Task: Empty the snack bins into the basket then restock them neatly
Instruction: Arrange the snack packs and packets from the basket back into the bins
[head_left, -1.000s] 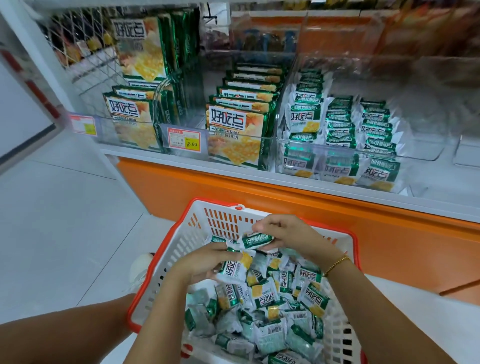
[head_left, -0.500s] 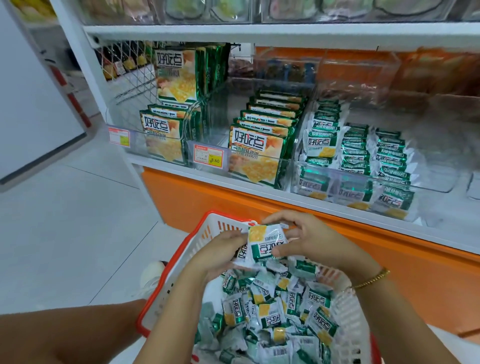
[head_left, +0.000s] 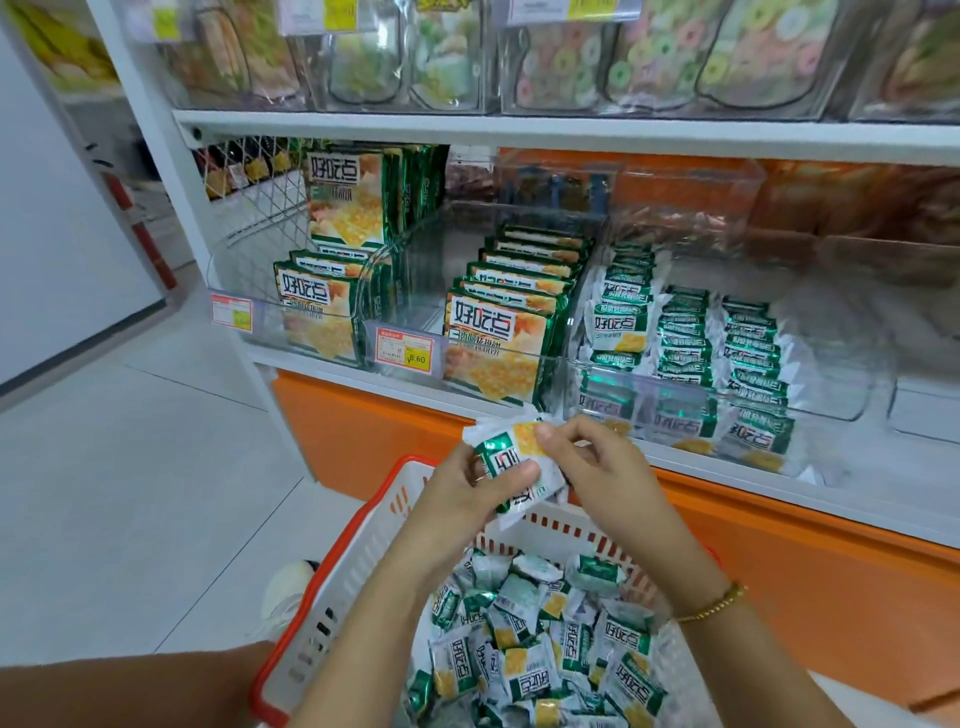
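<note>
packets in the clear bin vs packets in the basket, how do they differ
The bin packets stand in tidy rows; the basket packets lie in a loose heap. The bin packets mostly face one way; the basket packets point every way. Both are small green-and-white wrappers with the same print.

— What do the big green bags (head_left: 498, 338) say?
— 好吃点, in large dark characters on a white patch. The same brand is on the small packets (head_left: 623, 325) right of them, on the basket packets (head_left: 631, 680) and partly on the held packet (head_left: 511, 462).
— Any numbers?
— The red-and-yellow price tag (head_left: 405, 351) in front of those bags reads 8.60. The left tag (head_left: 231, 313) is blurred, possibly another price.
</note>
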